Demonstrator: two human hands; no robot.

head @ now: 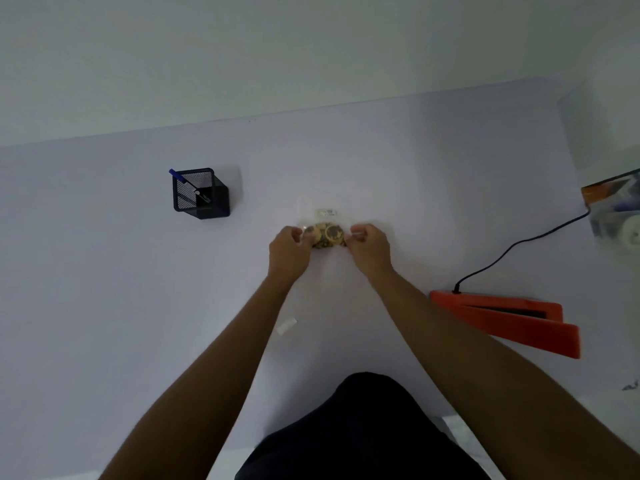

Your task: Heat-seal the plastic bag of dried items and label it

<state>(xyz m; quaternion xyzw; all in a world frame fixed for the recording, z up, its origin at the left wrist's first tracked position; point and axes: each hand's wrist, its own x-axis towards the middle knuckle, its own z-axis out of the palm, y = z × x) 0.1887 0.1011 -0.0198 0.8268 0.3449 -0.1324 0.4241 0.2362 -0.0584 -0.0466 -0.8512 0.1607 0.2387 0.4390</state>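
Note:
A clear plastic bag of dried brown and tan slices (327,236) lies on the white table (104,271), in the middle. A small white label (327,212) sits on the bag's far part. My left hand (289,249) pinches the bag's left side and my right hand (369,247) pinches its right side. The orange heat sealer (509,318) lies to the right, its jaw slightly apart, apart from both hands.
A black mesh pen holder (200,194) with a blue pen (178,176) stands at the left rear. A black cable (519,244) runs from the sealer to the right. A small white strip (286,325) lies near my left forearm. A printed box (614,206) sits at the right edge.

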